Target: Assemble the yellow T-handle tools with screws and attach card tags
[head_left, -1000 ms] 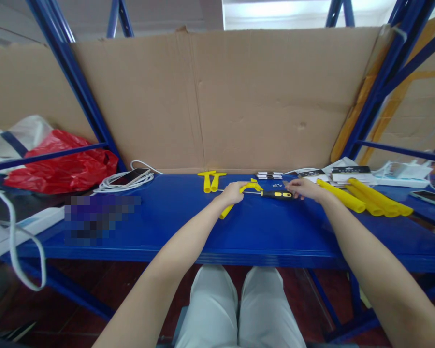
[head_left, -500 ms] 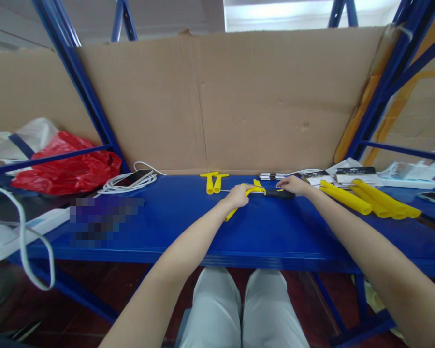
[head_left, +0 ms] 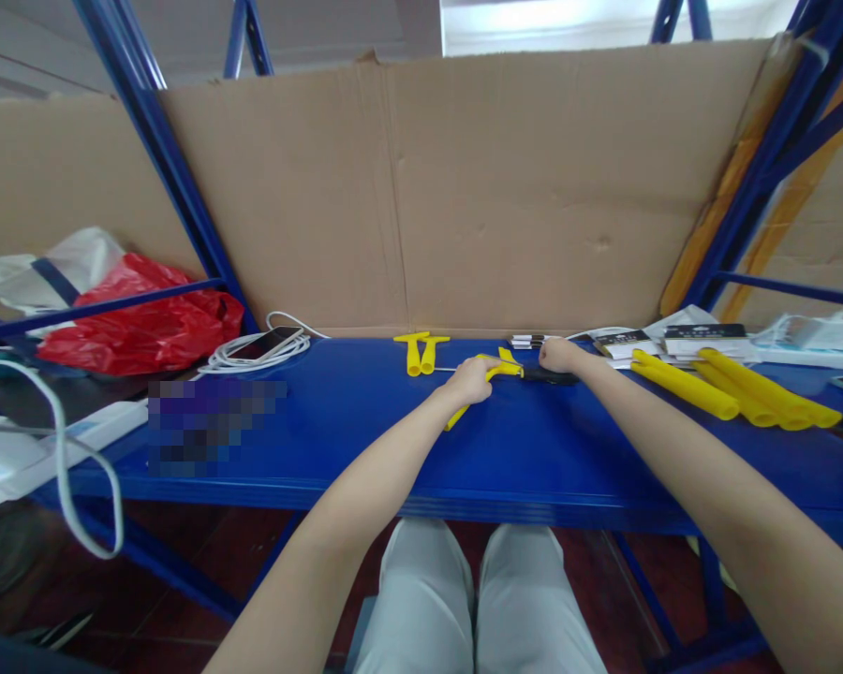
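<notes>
My left hand [head_left: 472, 380] is closed around a yellow piece with a tube-like end [head_left: 456, 417] sticking out below the fingers. Just right of it lies a black handle [head_left: 549, 376], with yellow parts [head_left: 507, 367] at its left end. A thin metal rod [head_left: 444, 370] shows left of my left hand; whether it joins the handle is hidden. My right hand [head_left: 559, 356] is curled into a fist right above the black handle; what its fingers hold, if anything, is hidden. Two yellow T-shaped pieces [head_left: 428, 354] lie side by side behind my left hand.
Several yellow tubes [head_left: 688, 386] lie at the right beside black-and-white packets [head_left: 706, 337]. Small striped packs [head_left: 526, 342] sit behind my right hand. Left are a coiled white cable [head_left: 253, 358], a red bag [head_left: 147, 314] and a power strip [head_left: 63, 449]. Cardboard [head_left: 506, 187] walls the blue table [head_left: 365, 440].
My right hand's fingers, partly extended before near the black handle, have curled into a fist. The left hand keeps its hold. The view has shifted slightly.
</notes>
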{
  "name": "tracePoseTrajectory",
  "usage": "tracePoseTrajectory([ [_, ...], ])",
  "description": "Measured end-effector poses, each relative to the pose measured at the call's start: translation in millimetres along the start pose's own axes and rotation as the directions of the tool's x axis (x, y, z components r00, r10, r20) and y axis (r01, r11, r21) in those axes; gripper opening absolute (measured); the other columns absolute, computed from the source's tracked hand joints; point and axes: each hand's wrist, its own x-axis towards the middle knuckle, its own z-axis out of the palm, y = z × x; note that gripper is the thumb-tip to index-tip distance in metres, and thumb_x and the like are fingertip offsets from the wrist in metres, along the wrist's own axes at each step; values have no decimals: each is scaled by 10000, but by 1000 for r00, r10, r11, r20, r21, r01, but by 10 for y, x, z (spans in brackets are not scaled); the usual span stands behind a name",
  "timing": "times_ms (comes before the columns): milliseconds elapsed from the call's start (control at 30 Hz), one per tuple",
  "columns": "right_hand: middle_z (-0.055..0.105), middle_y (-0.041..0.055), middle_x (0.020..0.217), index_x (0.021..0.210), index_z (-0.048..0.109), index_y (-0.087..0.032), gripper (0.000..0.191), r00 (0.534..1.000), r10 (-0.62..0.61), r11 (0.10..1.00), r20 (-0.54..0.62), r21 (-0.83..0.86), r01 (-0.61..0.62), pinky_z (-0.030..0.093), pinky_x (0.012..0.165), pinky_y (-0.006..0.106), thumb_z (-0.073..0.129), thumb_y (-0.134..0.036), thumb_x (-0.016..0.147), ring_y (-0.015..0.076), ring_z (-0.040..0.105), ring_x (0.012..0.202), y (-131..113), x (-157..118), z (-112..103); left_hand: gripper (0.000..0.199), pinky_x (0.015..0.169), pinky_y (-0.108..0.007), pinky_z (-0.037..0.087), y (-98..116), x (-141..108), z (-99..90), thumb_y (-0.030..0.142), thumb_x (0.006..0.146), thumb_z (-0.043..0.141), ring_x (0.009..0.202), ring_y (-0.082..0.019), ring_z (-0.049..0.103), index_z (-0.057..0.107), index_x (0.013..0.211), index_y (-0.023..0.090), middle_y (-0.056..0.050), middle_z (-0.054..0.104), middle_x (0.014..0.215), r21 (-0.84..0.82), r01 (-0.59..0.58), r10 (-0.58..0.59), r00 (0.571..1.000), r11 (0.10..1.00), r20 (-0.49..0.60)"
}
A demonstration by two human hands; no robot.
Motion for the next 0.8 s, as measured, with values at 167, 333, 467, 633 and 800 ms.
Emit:
tracePoseTrajectory([
  [167,709,198,986,1002,739,-73,343,1000,25,1000,-16,9,-25,472,816,275,487,-106,772,262,660,984,38,38,23,586,1074,-306,384,-10,10,15,32,767,531,1258,-194,515,547,1324,213,-24,567,1351,6,-6,7,1000,1000,-10],
  [333,724,147,982,959,755,-104,327,999,34,999,-8,34,-34,473,780,224,491,-90,767,221,675,939,74,33,-3,593,1078,-310,378,0,6,6,11,757,521,1268,-209,503,546,1327,173,-61,564,1352,-6,-18,18,1000,1000,-2],
  [467,727,130,987,933,760,-101,307,999,36,998,-1,51,-36,475,738,201,506,-85,761,205,677,924,84,27,-21,584,1084,-306,367,4,-1,-3,20,770,518,1265,-214,506,540,1334,170,-63,560,1357,-15,-16,16,1000,1000,-4],
  [633,739,103,882,923,766,-127,299,998,66,996,-18,65,-65,480,681,195,531,-98,740,192,689,835,131,27,-30,588,1084,-309,371,-11,10,13,22,766,530,1262,-201,509,542,1330,188,-54,564,1355,-21,-13,13,1000,1000,-13],
  [800,739,94,837,876,774,-156,261,997,80,994,7,72,-81,499,682,224,579,-103,711,204,690,808,142,66,-12,587,1077,-328,387,-20,17,20,15,758,529,1260,-211,512,553,1319,186,-63,573,1343,-29,-20,19,1000,999,-20],
])
